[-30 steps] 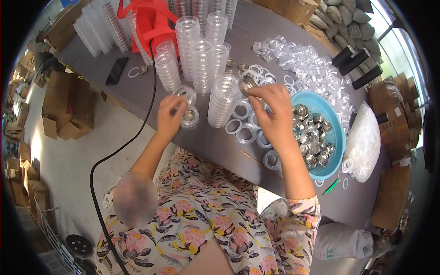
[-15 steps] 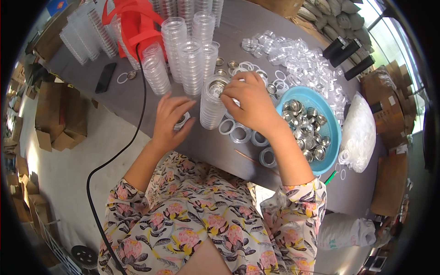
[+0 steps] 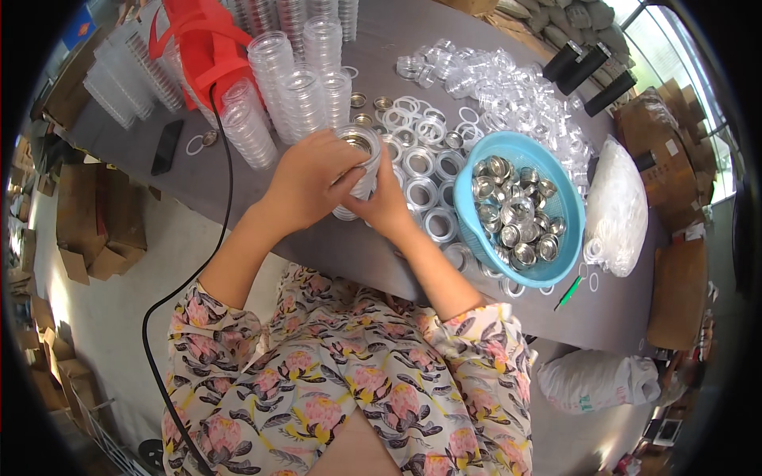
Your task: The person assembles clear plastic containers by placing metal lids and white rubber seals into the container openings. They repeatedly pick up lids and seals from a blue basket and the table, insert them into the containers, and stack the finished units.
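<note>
Both hands meet at the top of a stack of clear round plastic cases (image 3: pixel 366 184). My left hand (image 3: pixel 311 176) closes round the stack's left side, thumb toward the middle. My right hand (image 3: pixel 386 198) is closed along its right side, fingers up near the rim. In the topmost case rests a shiny metal cup (image 3: pixel 355 141). My fingers hide much of the stack. Clear rings (image 3: pixel 421 192) lie to the right of the hands, and small metal caps (image 3: pixel 382 103) lie beyond them.
A blue basket (image 3: pixel 578 230) of metal cups stands at the right. Behind it are a heap of clear cases (image 3: pixel 508 87) and a white plastic bag (image 3: pixel 619 210). Tall clear stacks (image 3: pixel 302 99) and a red bag (image 3: pixel 208 47) stand far left. A black cable (image 3: pixel 226 198) crosses the table edge.
My left hand has moved right and up onto the stack. My right hand has dropped from the stack's top to its right side. The whole view has shifted slightly.
</note>
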`<state>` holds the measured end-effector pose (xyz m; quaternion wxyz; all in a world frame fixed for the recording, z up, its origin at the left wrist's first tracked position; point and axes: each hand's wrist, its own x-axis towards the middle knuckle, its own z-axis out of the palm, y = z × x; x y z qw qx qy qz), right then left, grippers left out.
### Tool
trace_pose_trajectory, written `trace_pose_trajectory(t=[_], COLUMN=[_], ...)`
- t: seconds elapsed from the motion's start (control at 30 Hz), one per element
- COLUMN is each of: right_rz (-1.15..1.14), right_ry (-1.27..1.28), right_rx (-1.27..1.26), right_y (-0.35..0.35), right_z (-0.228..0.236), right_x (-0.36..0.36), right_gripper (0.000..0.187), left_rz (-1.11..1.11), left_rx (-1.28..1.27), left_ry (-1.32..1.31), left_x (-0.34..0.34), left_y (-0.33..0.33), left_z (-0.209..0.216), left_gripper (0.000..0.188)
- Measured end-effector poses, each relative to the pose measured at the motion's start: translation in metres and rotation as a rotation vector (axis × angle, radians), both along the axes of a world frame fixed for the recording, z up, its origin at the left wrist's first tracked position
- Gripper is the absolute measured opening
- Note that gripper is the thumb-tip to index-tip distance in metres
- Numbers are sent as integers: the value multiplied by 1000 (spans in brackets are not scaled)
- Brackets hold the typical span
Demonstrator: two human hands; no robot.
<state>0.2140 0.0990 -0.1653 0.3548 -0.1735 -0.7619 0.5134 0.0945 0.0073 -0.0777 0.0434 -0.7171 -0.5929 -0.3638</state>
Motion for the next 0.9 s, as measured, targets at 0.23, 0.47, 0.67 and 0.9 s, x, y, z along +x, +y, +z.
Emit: trace_pose_trajectory(t=[0.23,0.47,0.67,0.9], right_rz=[-93,-225,-249,-112], right_ry=[-37,19,195,77], right_rx=[140,229,613,279], right_y=[-1,-4,-44,-56], right_z=[-3,-7,39,63], right_x=[-2,-2,19,22], right_gripper=[84,87,89,81], left_rz=[99,140,171,-77], left_rx=[297,271,351,313], left_ry=[-1295,-1638,-1372,-1674], left_x=[-40,-37,6,5], left_y=[-32,-54,-60,-58], left_z=[-37,-76,-53,-39], left_gripper=[25,26,29,27])
